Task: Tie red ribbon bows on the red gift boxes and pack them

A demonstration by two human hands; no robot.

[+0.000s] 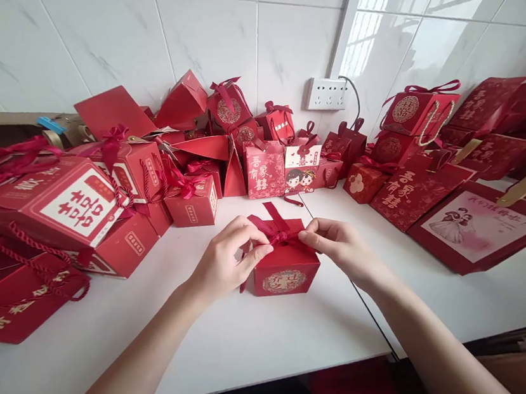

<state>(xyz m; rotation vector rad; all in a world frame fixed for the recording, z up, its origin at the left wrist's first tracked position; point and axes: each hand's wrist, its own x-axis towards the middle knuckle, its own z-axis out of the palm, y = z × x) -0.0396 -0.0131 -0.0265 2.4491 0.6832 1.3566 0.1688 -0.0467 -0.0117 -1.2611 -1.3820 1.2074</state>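
Note:
A small red gift box (286,274) with a gold round emblem on its front stands upright on the white table (243,346) before me. Across its top runs a dark red ribbon (276,218), knotted in the middle, with one tail pointing up and back. My left hand (226,252) pinches the ribbon at the left of the knot, thumb against forefinger. On the other side, my right hand (339,248) grips the ribbon's right part between thumb and forefinger near the box's edge. The fingertips partly cover the ribbon, and the box's far side is hidden.
Large red gift boxes (77,210) with cords and bows are piled at the left. Several small boxes and bags (264,168) line the tiled wall. More red gift bags (482,224) lie at the right. A white power strip (327,93) is on the wall. A seam crosses the table.

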